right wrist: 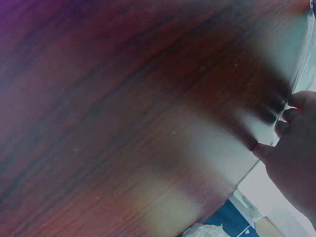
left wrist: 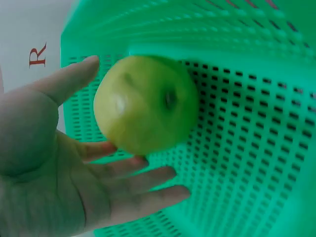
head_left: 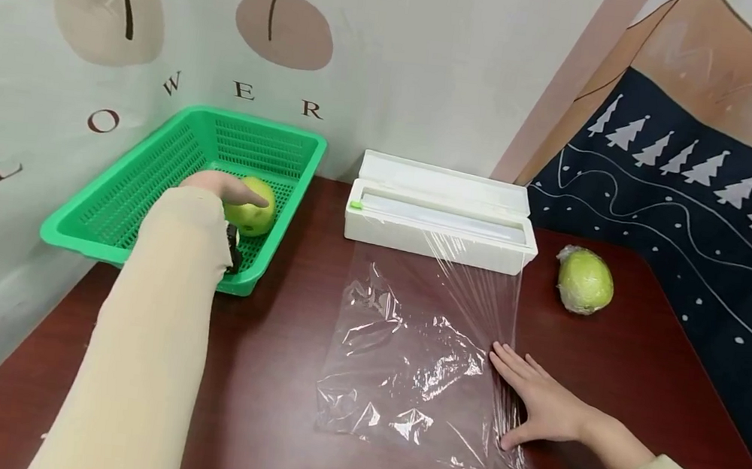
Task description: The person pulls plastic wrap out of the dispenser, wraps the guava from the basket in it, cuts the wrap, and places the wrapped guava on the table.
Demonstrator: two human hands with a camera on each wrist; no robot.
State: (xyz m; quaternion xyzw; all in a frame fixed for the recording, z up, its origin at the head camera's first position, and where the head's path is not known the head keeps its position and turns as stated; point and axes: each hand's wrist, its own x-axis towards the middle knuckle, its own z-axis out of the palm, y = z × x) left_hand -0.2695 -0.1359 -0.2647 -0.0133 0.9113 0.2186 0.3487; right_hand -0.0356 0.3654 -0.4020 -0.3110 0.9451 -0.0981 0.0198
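Note:
My left hand [head_left: 220, 185] reaches into the green basket [head_left: 280, 244] beside a yellow-green apple [head_left: 257, 212]. In the left wrist view the palm [left wrist: 44, 192] faces up with fingers spread, their tips right at the underside of the apple [left wrist: 143, 106]. On the table, my right hand [head_left: 546, 409] rests with spread fingers on the right edge of a sheet of clear plastic wrap [head_left: 411, 359]. That sheet runs from a white wrap dispenser [head_left: 436, 244] with its lid raised. Only part of the right hand [right wrist: 296, 158] shows in the right wrist view.
A second green apple [head_left: 585, 281], covered in plastic wrap, sits to the right of the dispenser. A light green slider [head_left: 355, 204] is at the dispenser's left end. Printed cloth [head_left: 419, 65] hangs behind the dark red table [head_left: 264, 405].

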